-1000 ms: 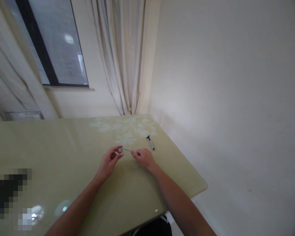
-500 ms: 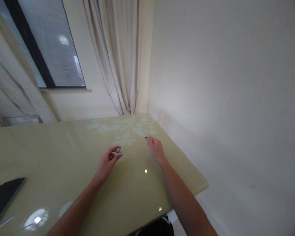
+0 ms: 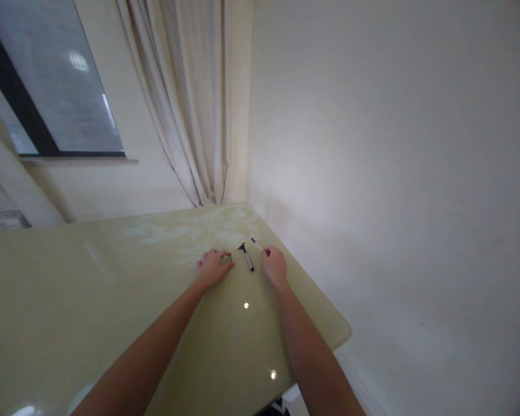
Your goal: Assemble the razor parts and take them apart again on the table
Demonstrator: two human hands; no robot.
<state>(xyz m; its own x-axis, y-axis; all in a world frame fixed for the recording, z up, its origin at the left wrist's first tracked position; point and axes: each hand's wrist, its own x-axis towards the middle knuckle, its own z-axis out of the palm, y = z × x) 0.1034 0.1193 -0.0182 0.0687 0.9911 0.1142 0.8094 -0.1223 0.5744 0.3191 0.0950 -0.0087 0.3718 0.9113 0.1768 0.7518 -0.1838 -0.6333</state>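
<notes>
My left hand [image 3: 215, 267] rests low over the glossy table [image 3: 199, 341], its thumb and forefinger pinched around a small, thin greenish piece [image 3: 230, 258]. What that piece is, I cannot make out. Just right of it lies a razor [image 3: 247, 257] with a black head and a grey-and-black handle, head pointing away from me. Beyond the razor, my right hand [image 3: 274, 267] is closed on the near end of a slim white toothbrush [image 3: 256, 244] with a dark head. The toothbrush points up and left; its lower part is hidden in my fingers.
A pale wall [image 3: 372, 173] runs along the table's right side. Behind the far edge hang beige curtains [image 3: 190, 104] beside a dark-framed window [image 3: 69, 86]. Ceiling lights reflect as bright spots on the tabletop.
My left hand has moved right, close to the razor, still pinching the small piece. The razor now shows fully on the table, apart from my right hand. The view has turned right.
</notes>
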